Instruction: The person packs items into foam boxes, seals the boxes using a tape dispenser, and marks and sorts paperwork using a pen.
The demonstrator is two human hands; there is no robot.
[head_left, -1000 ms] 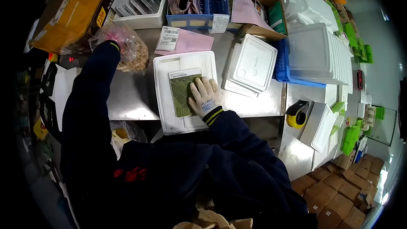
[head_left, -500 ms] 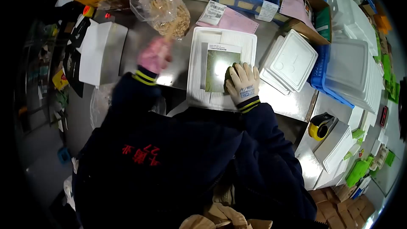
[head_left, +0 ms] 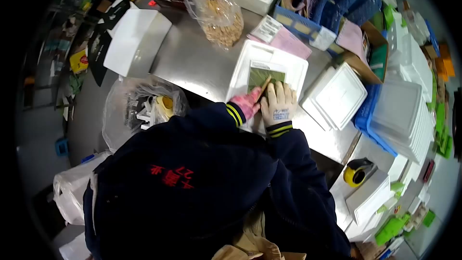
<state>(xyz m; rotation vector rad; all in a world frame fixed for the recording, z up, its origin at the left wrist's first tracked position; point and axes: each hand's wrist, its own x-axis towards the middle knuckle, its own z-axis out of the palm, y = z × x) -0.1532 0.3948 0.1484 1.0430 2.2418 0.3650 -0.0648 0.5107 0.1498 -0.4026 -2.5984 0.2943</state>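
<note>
My left hand (head_left: 248, 102), in a pink glove, pinches a thin beige stick (head_left: 264, 86) over a white foam box (head_left: 299, 62). Right beside it, my right hand (head_left: 278, 103) in a white glove lies with its fingers stretched out on a flat green packet (head_left: 260, 73) with a white printed label strip. The packet lies inside the box, its lower part covered by my hands. Behind the box stands a clear plastic bag (head_left: 222, 24) full of small beige pieces, apparently like the stick.
A pink sheet (head_left: 292, 48) with a label lies behind the box. White lids (head_left: 340, 95) are stacked at right, near blue crates (head_left: 301, 24) and a tape dispenser (head_left: 356, 175). At left are a white box (head_left: 136, 43) and a clear bag (head_left: 115, 115) of scraps.
My left hand has come from the bag of beige pieces to the packet, bringing the stick. My right hand stays on the packet. The whole view has shifted and turned slightly.
</note>
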